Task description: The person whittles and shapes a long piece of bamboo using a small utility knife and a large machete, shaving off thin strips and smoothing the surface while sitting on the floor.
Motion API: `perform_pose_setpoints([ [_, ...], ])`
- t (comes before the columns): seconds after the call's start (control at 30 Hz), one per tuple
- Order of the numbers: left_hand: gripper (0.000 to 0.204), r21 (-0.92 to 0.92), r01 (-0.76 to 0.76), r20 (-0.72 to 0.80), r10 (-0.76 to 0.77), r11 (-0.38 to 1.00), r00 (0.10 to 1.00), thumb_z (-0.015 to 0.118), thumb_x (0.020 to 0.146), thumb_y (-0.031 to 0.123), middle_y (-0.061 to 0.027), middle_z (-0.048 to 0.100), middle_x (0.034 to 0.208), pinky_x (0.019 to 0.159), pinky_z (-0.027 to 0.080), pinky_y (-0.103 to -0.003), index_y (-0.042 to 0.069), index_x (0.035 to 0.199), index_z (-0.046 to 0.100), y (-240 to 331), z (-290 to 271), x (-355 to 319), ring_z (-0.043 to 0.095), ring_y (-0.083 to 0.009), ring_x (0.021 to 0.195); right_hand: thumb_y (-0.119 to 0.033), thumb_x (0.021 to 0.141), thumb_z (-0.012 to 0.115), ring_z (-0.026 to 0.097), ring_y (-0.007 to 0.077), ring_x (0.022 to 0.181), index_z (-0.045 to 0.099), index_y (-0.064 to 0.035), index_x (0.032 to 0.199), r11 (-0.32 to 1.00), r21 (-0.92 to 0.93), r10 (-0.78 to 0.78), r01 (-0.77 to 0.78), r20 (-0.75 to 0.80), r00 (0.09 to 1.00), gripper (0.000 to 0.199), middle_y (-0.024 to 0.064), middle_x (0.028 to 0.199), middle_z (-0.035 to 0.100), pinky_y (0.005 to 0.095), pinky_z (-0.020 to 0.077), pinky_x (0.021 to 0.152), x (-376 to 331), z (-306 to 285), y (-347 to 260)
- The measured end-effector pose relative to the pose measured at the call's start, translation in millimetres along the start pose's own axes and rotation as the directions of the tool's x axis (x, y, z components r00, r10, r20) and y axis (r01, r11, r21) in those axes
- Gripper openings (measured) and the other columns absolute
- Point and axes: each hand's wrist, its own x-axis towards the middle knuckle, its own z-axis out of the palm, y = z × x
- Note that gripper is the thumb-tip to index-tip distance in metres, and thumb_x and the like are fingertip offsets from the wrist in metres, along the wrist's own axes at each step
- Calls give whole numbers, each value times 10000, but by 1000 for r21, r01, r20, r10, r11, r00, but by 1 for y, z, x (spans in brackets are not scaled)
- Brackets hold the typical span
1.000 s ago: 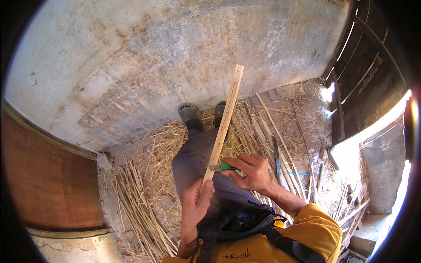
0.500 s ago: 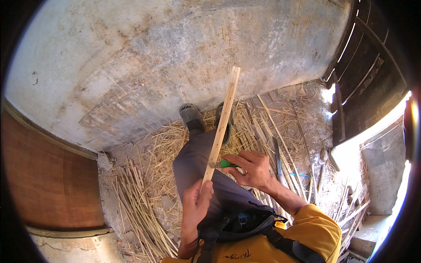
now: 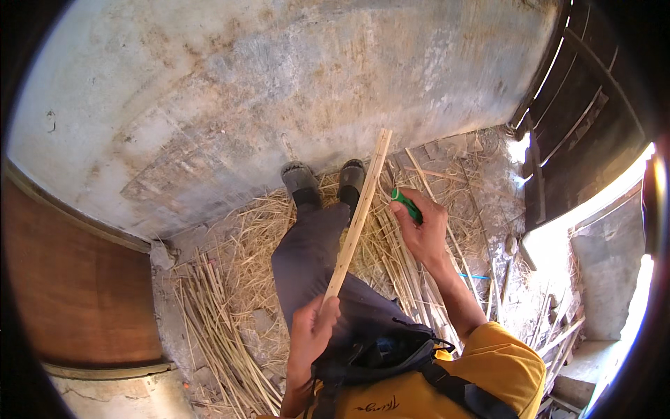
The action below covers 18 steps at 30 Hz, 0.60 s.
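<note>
My left hand [image 3: 314,327] is closed around the lower end of a pale, flat bamboo strip [image 3: 359,216]. The strip slants up and to the right over my legs, its far end free in the air. In my right hand [image 3: 427,227] is a knife with a green handle [image 3: 407,204], gripped to the right of the strip's upper half. The blade is hard to make out against the litter behind it. Knife and strip look apart in this view.
Shavings [image 3: 251,223] and split sticks cover the floor around my shoes [image 3: 300,178]. A bundle of thin strips [image 3: 223,335] lies at the left. A stained wall [image 3: 279,91] rises ahead, with a brown panel [image 3: 84,279] on the left. A black pouch [image 3: 384,353] hangs at my waist.
My right hand has moved up and away from the strip with the knife, its blade no longer across the strip near my left hand. The strip's far end has dipped slightly to the right.
</note>
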Motion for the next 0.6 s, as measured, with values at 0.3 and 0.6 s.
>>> perform_pose_setpoints([
  [0.3,283,22,73,19,-74,997,997,615,1098,206,34,534,678,552,375,-256,-17,932,667,5,-9,-4,467,-35,633,-157,890,842,774,279,780,775,-20,1099,974,11,-227,227,-24,974,259,153,950,787,339,591,679,18,-2,19],
  [0.6,269,-36,80,-14,-80,996,997,599,1110,223,60,516,700,545,352,-235,0,977,668,6,-6,-9,443,-13,642,-182,866,863,772,267,780,782,-41,1111,965,29,-264,262,73,962,294,130,951,788,333,588,669,27,-1,19],
])
